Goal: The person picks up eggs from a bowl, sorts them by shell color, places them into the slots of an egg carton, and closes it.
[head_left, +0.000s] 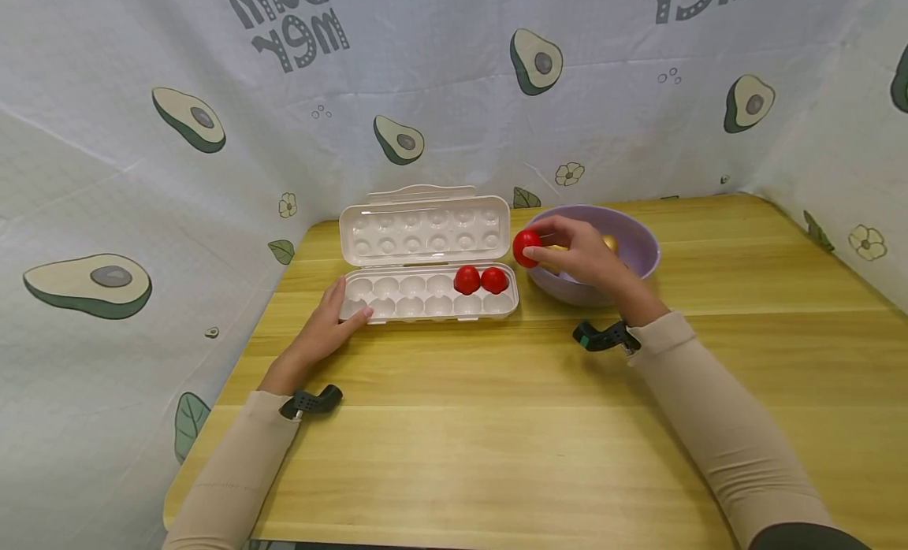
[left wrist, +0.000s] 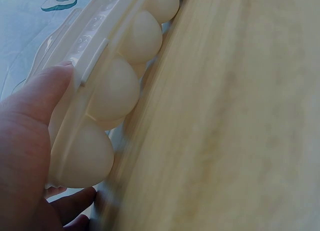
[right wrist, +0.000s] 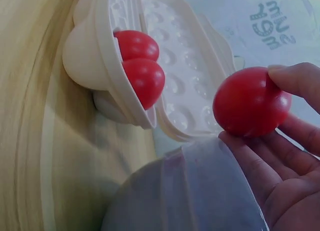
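Note:
A white plastic egg carton (head_left: 426,307) lies on the table with its lid (head_left: 426,233) raised. Two red eggs (head_left: 481,280) sit side by side in its back row at the right end. My left hand (head_left: 329,321) grips the carton's left end; in the left wrist view the thumb (left wrist: 47,88) lies on the rim and fingers show below. Between thumb and fingertips my right hand (head_left: 578,254) pinches another red egg (right wrist: 250,102), over the left rim of a purple bowl (head_left: 641,243). Gold-coloured eggs (head_left: 610,241) are partly visible inside the bowl, behind the hand.
The bowl stands just right of the carton on the wooden table (head_left: 440,440). Behind both hangs a white curtain (head_left: 454,85) printed with avocados, close to the table's back edge. The raised lid is near that curtain.

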Tool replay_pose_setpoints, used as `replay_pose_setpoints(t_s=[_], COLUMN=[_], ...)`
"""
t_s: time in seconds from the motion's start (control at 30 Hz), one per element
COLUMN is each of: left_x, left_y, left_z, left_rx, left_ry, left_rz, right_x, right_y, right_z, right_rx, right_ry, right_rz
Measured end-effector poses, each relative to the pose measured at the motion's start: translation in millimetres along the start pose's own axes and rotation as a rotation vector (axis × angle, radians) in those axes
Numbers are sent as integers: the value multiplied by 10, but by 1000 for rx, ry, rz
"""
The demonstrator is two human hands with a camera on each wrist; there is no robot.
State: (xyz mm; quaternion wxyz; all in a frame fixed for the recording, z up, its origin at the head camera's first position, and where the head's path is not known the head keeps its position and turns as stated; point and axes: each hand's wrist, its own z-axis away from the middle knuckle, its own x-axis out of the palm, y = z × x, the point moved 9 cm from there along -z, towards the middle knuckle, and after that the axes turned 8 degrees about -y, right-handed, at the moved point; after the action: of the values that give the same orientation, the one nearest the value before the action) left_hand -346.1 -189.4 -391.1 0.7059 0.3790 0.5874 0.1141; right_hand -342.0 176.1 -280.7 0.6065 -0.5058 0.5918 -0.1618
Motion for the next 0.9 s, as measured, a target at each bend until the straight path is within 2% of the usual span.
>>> replay_pose_setpoints(t_s=[0.13, 0.23, 0.43, 0.63, 0.73, 0.9], left_x=[13, 19, -6, -24, -25, -27], left_y=[0, -5, 8, 14, -3, -39], left_z=[-5, -9, -3, -17, -24, -25], left_rx=[12, 14, 20, 26, 25, 20], left_ry=[2, 3, 17, 20, 22, 27], left_rz=[9, 11, 0, -14, -15, -11], right_x=[25, 30, 90, 196, 258, 369], right_y=[175, 196, 7, -161, -83, 49], right_z=[-60, -79, -74, -94, -181, -346], right_rx=[35, 35, 14, -1, -7, -18], right_ry=[12, 37, 39, 14, 7, 7], right_rz=[-41, -64, -115, -74, -82, -178])
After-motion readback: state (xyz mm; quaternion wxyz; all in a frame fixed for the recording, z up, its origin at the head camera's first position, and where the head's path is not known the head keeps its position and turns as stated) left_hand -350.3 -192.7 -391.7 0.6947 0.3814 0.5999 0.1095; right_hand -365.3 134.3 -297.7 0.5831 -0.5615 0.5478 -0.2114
